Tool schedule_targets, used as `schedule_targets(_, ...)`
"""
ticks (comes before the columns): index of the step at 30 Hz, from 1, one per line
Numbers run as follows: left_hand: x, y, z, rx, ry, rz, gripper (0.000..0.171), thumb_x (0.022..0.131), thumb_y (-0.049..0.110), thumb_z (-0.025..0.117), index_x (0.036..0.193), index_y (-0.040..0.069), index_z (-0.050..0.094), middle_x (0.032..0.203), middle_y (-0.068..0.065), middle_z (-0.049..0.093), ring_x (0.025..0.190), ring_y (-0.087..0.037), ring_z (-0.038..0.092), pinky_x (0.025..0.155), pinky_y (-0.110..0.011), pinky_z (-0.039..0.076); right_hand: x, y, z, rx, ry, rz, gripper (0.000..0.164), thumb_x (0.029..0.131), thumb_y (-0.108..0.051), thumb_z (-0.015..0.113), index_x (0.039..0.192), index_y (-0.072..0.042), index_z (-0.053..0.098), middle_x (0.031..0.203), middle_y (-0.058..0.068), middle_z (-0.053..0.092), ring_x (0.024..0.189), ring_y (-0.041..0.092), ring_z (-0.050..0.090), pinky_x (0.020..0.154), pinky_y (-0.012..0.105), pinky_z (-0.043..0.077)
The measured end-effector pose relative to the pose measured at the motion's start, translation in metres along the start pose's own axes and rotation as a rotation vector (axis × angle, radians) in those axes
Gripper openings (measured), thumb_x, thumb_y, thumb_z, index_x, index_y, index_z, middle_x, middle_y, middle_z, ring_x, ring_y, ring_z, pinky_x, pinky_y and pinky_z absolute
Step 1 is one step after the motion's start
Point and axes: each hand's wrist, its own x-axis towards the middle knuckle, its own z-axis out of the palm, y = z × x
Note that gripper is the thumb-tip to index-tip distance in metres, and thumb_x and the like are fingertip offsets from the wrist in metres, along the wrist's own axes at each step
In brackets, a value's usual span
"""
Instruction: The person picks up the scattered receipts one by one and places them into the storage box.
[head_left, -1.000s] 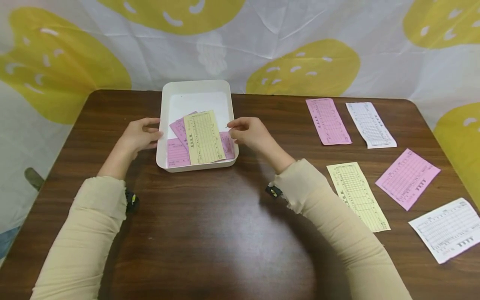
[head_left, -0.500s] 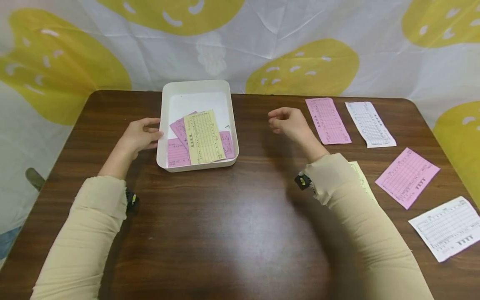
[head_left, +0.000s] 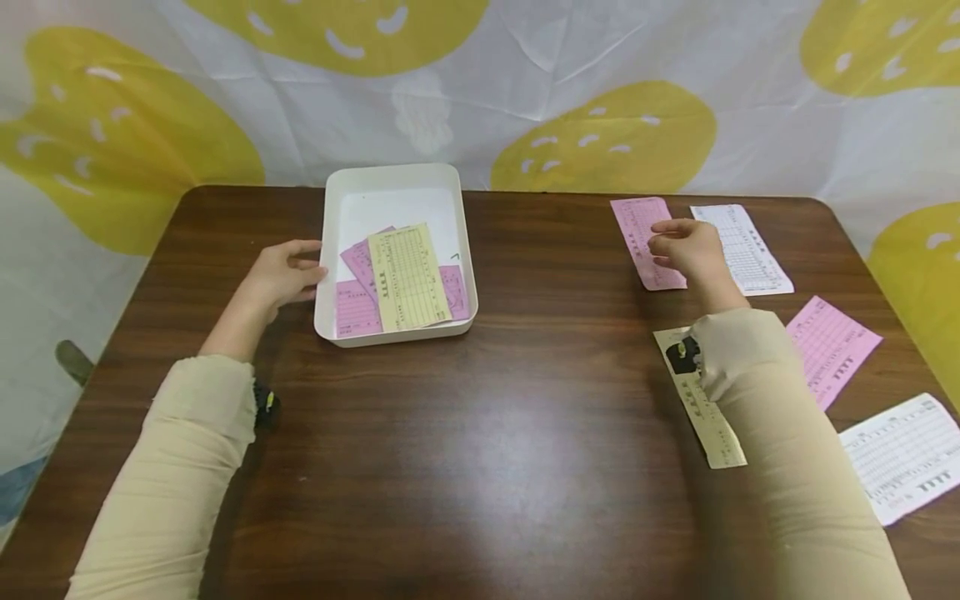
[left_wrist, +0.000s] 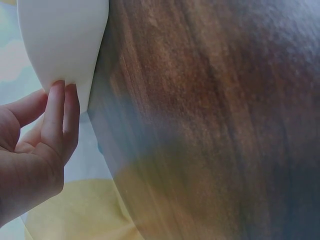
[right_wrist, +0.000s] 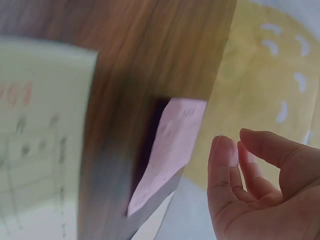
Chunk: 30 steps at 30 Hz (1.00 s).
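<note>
Near the far edge of the desk (head_left: 420, 467), the pink slip (head_left: 637, 218) was overhung by the right hand (head_left: 693, 254), thumb and fingers parted, nothing held! Towards the far left corner, the white tray (head_left: 390, 177) was touched by the left hand (head_left: 277, 275), fingers loose. Danger: the flat slip could be skidded by pressing, the yellow slip (head_left: 705, 417) dragged by the wrist camera (head_left: 681, 355).
</note>
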Motion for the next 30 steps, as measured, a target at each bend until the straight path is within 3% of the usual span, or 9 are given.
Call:
schedule_targets(12, 0.001, 0.0, 0.0, -0.001, -0.003, 0.003, 0.059, 0.099, 0.009, 0.048, 0.152, 0.005, 0.022, 0.147, -0.029, 0.038, 0.122, -0.034, 0.05, 0.094, -0.029, 0.055, -0.002, 0.021, -0.029, -0.101, 0.039, 0.095, 0.043, 0.092, -0.008, 0.054, 0.131, 0.009, 0.046, 0.066, -0.026, 0.051, 0.063, -0.008, 0.057, 0.065, 0.008, 0.052)
schedule_targets(21, -0.001, 0.001, 0.001, -0.002, 0.001, 0.0, 0.058, 0.099, 0.009, 0.047, 0.151, 0.004, 0.023, 0.146, -0.029, 0.039, 0.122, -0.034, 0.05, 0.093, -0.027, 0.056, -0.003, 0.034, -0.04, -0.028, 0.048, 0.107, 0.027, 0.089, -0.001, 0.055, 0.116, 0.003, 0.052, 0.06, -0.025, 0.056, 0.055, -0.007, 0.055, 0.057, 0.008, 0.051)
schedule_targets(30, 0.001, 0.002, 0.001, -0.004, 0.011, -0.002, 0.056, 0.099, 0.008, 0.047, 0.151, 0.005, 0.025, 0.145, -0.028, 0.041, 0.12, -0.031, 0.051, 0.087, -0.021, 0.057, 0.0, 0.044, -0.048, -0.163, 0.021, 0.123, 0.038, 0.088, -0.002, 0.057, 0.122, 0.013, 0.049, 0.062, -0.028, 0.048, 0.057, -0.011, 0.051, 0.058, 0.006, 0.048)
